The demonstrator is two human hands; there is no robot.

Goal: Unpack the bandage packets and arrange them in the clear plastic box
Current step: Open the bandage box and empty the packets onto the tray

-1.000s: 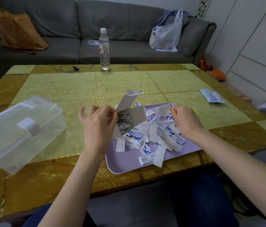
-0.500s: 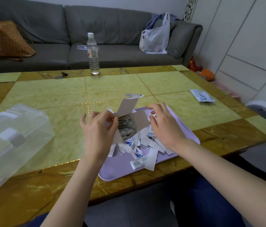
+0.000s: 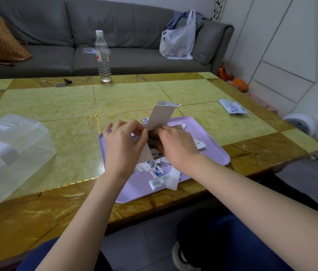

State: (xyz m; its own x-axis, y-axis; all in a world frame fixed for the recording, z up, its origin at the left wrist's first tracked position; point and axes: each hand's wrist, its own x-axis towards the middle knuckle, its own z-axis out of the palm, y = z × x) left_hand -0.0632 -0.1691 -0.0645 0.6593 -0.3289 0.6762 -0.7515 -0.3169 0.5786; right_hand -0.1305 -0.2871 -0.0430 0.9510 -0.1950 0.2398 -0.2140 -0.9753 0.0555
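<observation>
- Clear plastic box point(image 3: 11, 153): far left on the worktop point(image 3: 56, 106), lid down, well apart from both hands. We see it sit the same as 0.5 s ago.
- Left hand point(image 3: 124, 145): over the left part of the lilac tray point(image 3: 213, 145), fingers point(image 3: 136, 127) pinched on the near wall of the open cardboard carton point(image 3: 161, 119), thumb side against the upright flap. Same grip as in the earlier frame.
- Carton: held above the tray between the two hands, flap up and tilted right, mouth toward us. We see grey-edged bandage packets point(image 3: 155, 148) stacked inside, right at the fingertips.
- Right hand point(image 3: 175, 146): this is the change. 0.5 s ago it lay on the loose pile to the right of the carton; now it has moved in and touches the carton opening, knuckle to knuckle with the left hand. Its fingertips are hidden by the hand, so we cannot tell whether they are clenched on packets or on the carton wall.
- Loose packets point(image 3: 159, 176): white with blue print, piled on the tray just below both wrists, one overhanging the near rim. Print too small to read.
- Water bottle point(image 3: 102, 55): far edge, red-and-white label, unreadable.
- Flat white sachet point(image 3: 232, 107): right on the worktop, blue print illegible, well apart from the tray.
</observation>
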